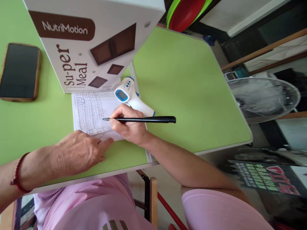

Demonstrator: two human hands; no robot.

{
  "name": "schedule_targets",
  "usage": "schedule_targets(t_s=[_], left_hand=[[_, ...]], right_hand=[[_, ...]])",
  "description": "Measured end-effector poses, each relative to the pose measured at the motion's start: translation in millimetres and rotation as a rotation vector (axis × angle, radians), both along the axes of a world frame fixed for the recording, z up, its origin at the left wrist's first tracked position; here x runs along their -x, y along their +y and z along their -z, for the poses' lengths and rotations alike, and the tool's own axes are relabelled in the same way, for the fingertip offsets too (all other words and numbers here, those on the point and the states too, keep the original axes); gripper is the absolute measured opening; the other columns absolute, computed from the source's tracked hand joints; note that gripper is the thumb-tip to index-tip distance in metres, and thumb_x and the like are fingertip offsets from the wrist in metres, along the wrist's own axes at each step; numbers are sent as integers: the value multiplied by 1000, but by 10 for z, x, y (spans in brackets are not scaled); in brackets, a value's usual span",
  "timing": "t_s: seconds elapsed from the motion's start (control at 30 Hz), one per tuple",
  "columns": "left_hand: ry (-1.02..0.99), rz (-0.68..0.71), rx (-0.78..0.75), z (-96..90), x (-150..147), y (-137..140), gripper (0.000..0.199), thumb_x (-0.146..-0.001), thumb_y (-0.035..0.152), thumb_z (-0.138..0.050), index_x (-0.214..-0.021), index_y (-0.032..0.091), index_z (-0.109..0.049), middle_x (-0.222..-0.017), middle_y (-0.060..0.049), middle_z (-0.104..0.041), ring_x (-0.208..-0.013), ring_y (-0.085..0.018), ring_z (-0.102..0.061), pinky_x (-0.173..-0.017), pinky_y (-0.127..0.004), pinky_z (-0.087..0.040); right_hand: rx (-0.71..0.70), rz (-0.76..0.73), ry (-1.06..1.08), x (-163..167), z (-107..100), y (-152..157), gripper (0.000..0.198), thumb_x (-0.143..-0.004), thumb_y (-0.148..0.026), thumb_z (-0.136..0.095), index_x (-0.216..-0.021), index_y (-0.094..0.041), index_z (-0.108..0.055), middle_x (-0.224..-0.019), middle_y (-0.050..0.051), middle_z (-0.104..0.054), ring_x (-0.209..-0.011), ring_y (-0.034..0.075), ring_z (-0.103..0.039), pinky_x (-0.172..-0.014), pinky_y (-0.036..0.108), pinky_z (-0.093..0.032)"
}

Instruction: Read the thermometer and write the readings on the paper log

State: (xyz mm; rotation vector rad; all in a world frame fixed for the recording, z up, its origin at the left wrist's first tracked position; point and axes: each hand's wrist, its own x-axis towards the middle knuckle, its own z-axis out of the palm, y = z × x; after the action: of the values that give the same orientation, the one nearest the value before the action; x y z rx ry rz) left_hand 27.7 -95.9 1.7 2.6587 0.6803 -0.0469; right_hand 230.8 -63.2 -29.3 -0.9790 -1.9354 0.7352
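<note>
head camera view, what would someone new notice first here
The right hand grips a black pen with its tip on a handwritten sheet of paper at the middle of the green table, while the left hand presses flat on the sheet's near edge. Behind the paper stands a big white NutriMotion box, with a white and blue thermometer gun beside it and a dark phone far left.

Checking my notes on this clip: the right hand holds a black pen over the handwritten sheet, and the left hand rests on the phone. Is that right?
Not quite. In the head view the left hand rests on the handwritten sheet, not the phone, which lies apart. The right hand does hold the black pen.
</note>
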Motion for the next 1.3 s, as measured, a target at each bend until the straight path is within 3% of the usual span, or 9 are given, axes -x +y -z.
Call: schedule_targets(t_s=[0.13, 0.73, 1.0, 1.3], left_hand=[[-38, -6, -7, 12, 9, -4, 24, -99, 19, -46, -120, 11, -56, -67, -3, -63, -62, -17, -61, -66, -29, -53], [-52, -9, -71, 51, 25, -12, 28, -97, 21, -50, -123, 11, -56, -69, -4, -64, -49, -15, -56, -49, -25, -46], [-60, -29, 14, -6, 24, 2, 22, -99, 16, -45, -117, 12, -57, -63, -2, -60, -55, -15, -58, -60, -27, -51], [-54, -24, -1, 1, 17, 5, 21, -99, 16, -45, -115, 11, -57, -65, -3, -62, -61, -17, -61, -67, -30, -55]], right_hand=[[-19, -5, 20, 3, 0, 1, 15, -82, -17, -59, -71, -20, -50, -57, -8, -55, -47, 4, -45, -45, 17, -37], [-9, 8, -5, 6, -15, 10, 16, -83, -19, -57, -69, -20, -49, -55, -7, -52, -45, 5, -42, -43, 18, -35], [-45, 50, 39, -28, -11, 20, 17, -81, -16, -58, -68, -20, -49, -55, -7, -52, -44, 4, -41, -41, 18, -34], [-32, 22, 33, -19, 1, 21, 17, -82, -16, -58, -68, -19, -49, -55, -7, -52, -45, 4, -42, -42, 18, -35]])
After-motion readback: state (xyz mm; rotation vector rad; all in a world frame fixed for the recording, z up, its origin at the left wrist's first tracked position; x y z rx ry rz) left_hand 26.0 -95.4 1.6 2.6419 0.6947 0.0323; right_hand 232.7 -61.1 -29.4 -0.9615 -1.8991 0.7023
